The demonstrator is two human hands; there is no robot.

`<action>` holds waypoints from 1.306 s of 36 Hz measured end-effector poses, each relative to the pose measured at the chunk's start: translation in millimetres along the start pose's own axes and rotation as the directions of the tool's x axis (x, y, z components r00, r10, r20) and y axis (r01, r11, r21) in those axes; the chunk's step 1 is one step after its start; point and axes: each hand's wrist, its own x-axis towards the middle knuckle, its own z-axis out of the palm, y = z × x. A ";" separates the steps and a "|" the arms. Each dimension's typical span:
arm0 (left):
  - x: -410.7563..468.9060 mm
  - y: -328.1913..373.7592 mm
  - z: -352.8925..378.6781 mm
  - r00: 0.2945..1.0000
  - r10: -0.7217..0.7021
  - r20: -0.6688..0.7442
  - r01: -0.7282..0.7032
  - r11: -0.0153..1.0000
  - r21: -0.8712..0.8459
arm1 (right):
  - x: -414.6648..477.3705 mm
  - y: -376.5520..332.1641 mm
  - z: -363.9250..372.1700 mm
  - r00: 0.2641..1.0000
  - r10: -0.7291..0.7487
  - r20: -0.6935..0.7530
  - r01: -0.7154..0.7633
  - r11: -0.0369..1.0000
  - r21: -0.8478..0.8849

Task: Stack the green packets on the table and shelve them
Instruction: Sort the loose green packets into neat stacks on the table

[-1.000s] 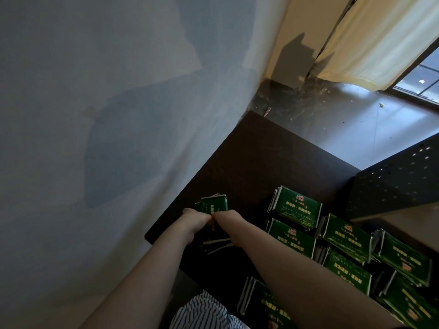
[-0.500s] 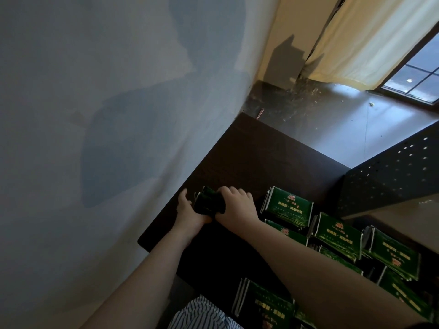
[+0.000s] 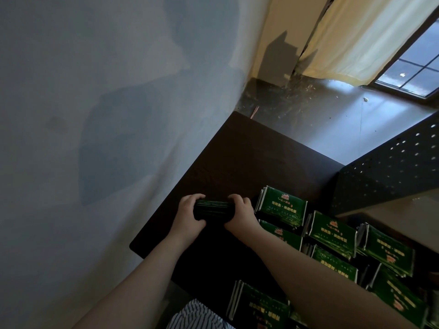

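Note:
A thick bundle of green packets (image 3: 213, 210) stands on edge on the dark table (image 3: 249, 157), its stacked edges facing me. My left hand (image 3: 188, 216) grips its left end and my right hand (image 3: 241, 213) grips its right end, fingers curled over the top. Several more stacks of green packets with gold print lie to the right, the nearest green stack (image 3: 281, 206) just beside my right hand, with other stacks (image 3: 332, 232) further right and one stack (image 3: 259, 307) at the near edge.
A blue-grey wall (image 3: 95, 138) runs close along the table's left side. A dark perforated metal shelf panel (image 3: 392, 167) stands at the right, with a pale shelf board (image 3: 403, 217) beneath it. Beyond the table lie bare floor, a cream curtain and a window.
The bundle went from upright with its printed face showing to lying on edge between both hands. My hands have spread to its two ends and shifted slightly away from me.

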 end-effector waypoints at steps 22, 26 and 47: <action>10.3 7.5 9.5 0.993 0.007 0.120 -0.020 0.994 0.111 | 3.2 1.1 2.4 1.000 -0.007 -0.028 0.003 0.986 -0.169; 14.6 6.8 -1.3 0.984 -0.029 0.174 0.006 0.991 0.130 | 2.1 2.1 -1.6 0.995 -0.089 -0.045 0.073 0.959 -0.275; 29.7 20.0 12.9 0.901 -0.411 0.142 0.390 0.908 0.150 | -8.9 -10.5 9.1 0.858 0.485 0.169 -0.495 0.694 0.523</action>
